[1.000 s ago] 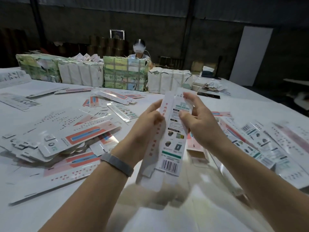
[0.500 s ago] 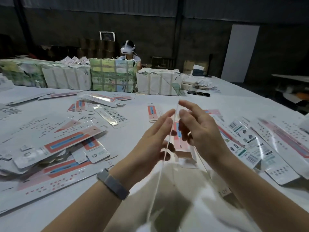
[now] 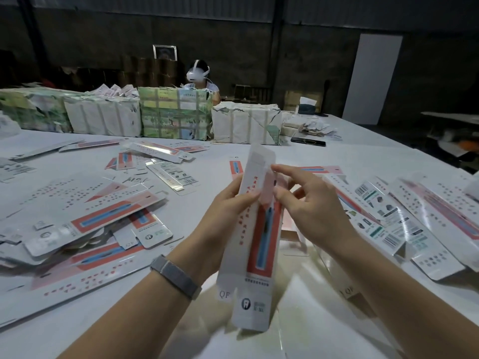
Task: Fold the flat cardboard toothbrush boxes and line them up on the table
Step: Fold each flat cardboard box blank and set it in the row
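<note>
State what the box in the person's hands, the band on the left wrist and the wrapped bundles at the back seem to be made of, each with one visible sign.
Box: thin printed cardboard, seemingly glossy; crease lines and flaps show.
Wrist band: looks like grey metal mesh, from its fine woven texture; possibly fabric.
Bundles: apparently paper wrapping, torn and wrinkled, bound with pale straps.

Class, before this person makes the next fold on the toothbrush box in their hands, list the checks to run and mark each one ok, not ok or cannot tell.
1. Left hand grips the held box: ok.
2. Right hand fingers at the box's upper edge: ok.
3. Box lifted off the table: ok.
4. Bottom flaps tucked: not ok, they hang open.
5. Top flap closed: not ok, it stands up.
6. Row of folded boxes to the right, ready to join: ok.
</note>
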{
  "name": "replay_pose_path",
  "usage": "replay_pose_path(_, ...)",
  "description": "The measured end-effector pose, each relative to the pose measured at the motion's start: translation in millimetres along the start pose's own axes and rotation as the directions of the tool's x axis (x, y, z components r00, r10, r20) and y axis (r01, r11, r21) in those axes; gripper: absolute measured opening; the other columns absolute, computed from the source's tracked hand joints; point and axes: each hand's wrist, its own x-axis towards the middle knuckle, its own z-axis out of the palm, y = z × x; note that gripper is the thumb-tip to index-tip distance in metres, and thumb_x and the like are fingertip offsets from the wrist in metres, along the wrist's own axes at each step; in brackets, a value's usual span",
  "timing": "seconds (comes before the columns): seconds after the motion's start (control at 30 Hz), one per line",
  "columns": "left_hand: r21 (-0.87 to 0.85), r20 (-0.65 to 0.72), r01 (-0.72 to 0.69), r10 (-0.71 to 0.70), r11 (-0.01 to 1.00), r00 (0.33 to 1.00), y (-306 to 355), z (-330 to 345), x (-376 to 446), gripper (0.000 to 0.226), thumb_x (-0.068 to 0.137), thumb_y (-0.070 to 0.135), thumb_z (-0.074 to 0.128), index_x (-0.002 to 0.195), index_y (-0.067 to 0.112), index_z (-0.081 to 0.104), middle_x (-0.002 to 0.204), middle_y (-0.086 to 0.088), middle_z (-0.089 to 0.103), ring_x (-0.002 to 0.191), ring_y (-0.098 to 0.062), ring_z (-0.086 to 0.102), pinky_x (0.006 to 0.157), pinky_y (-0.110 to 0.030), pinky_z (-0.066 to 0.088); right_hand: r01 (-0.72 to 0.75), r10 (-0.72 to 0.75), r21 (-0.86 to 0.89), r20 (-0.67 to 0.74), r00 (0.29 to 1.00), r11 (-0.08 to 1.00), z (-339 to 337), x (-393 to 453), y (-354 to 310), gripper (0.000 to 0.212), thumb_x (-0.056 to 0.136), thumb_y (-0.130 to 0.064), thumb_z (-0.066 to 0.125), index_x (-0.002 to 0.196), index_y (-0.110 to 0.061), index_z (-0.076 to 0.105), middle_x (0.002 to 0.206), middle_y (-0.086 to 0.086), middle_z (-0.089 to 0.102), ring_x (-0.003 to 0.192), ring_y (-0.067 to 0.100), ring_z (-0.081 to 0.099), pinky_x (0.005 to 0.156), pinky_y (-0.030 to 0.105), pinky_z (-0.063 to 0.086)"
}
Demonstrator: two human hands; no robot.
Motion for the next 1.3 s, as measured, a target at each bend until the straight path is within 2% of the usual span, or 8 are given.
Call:
replay_pose_path(0.13,-0.106,0.090,0.126,-0.116,0.986,0.989,-4.2,3.2,-3.1,0.033,0.102,0.040,0.044,0.132,0.032,0.056,0.089,-0.005,0.074,0.076,-0.021,0.073,0.063,-0.034,0.060,0.001,0.000,0.068,-0.008,1.000,0.998,2.6,-1.2,-1.1,0.032,0.092,-0.022,0.064,0.121,-0.036,0.068,0.098,-0.009,0.063,0.081,0.020,0.064,0.072,0.049,0.058)
replay_pose_path(0.27,-0.127,0.106,0.183,-0.170,0.975,0.980,-4.1,1.1,-2.7,0.059,0.093,0.066,0.033,0.110,0.025,0.072,0.090,-0.009,0.076,0.078,-0.028,0.076,0.061,-0.035,0.060,0.019,-0.019,0.024,0.007,1.000,1.000,-1.0,-2.2,-4.3,0.010,0.093,-0.035,0.062,0.102,-0.040,0.062,0.088,-0.007,0.065,0.072,0.005,0.064,0.051,0.026,0.055)
replay_pose_path(0.4,-0.137,0.169,0.197,-0.173,0.971,0.970,-6.2,4.6,-5.7,0.059,0.100,0.061,0.027,0.109,0.022,0.072,0.092,-0.011,0.076,0.073,-0.028,0.074,0.060,-0.035,0.060,0.041,-0.022,-0.261,0.075,0.997,0.964,-12.7,0.2,-10.2,0.036,0.087,-0.064,0.043,0.093,-0.031,0.055,0.073,-0.008,0.067,0.074,0.017,0.066,0.069,0.039,0.052)
replay_pose_path(0.57,-0.087,0.264,0.195,-0.166,0.977,0.950,-6.1,4.9,-4.1,0.070,0.095,0.066,0.029,0.123,0.013,0.066,0.115,-0.022,0.066,0.081,-0.028,0.068,0.078,-0.044,0.057,0.068,-0.055,-0.301,0.053,0.997,0.951,-25.6,5.1,-11.4,0.039,0.087,-0.061,0.048,0.081,-0.023,0.056,0.053,-0.015,0.054,0.064,0.005,0.051,0.065,0.033,0.039)
replay_pose_path(0.73,-0.012,0.298,0.243,-0.228,0.970,0.927,-4.5,3.5,-6.9,0.067,0.091,0.068,0.028,0.121,0.019,0.063,0.111,-0.016,0.071,0.078,-0.027,0.071,0.069,-0.035,0.060,0.022,0.044,-0.327,0.195,0.980,0.945,-36.2,7.3,-13.2,0.032,0.089,-0.057,0.052,0.086,-0.029,0.066,0.056,-0.009,0.051,0.058,0.007,0.048,0.057,0.030,0.034)
replay_pose_path(0.97,-0.020,0.344,0.225,-0.204,0.974,0.916,-0.7,4.6,-7.6,0.077,0.095,0.068,0.022,0.130,0.010,0.057,0.104,-0.019,0.067,0.081,-0.029,0.067,0.075,-0.038,0.058,-0.166,0.141,0.236,0.119,0.983,0.957,-24.6,1.6,-23.7,0.026,0.088,-0.035,0.073,0.079,-0.011,0.067,0.081,0.028,0.066,0.072,0.042,0.060,0.074,0.053,0.051)
replay_pose_path(1.1,-0.025,0.378,0.219,-0.193,0.975,0.906,2.4,5.4,-7.7,0.078,0.096,0.069,0.022,0.126,0.006,0.059,0.099,-0.017,0.066,0.078,-0.028,0.066,0.074,-0.038,0.058,-0.229,0.189,0.331,0.147,0.971,0.916,-29.8,5.2,-24.4,0.031,0.089,-0.026,0.072,0.077,0.001,0.065,0.055,0.006,0.054,0.042,0.005,0.040,0.045,0.019,0.034)
replay_pose_path(1.3,-0.055,0.259,0.237,-0.216,0.970,0.941,-4.4,15.7,-5.9,0.074,0.092,0.071,0.036,0.113,0.005,0.062,0.085,-0.011,0.063,0.066,-0.025,0.059,0.063,-0.035,0.054,-0.293,0.222,0.461,0.204,0.954,0.838,-32.6,8.0,-27.0,0.026,0.092,-0.016,0.066,0.070,-0.004,0.058,0.070,0.014,0.046,0.052,0.015,0.031,0.046,0.023,0.025)
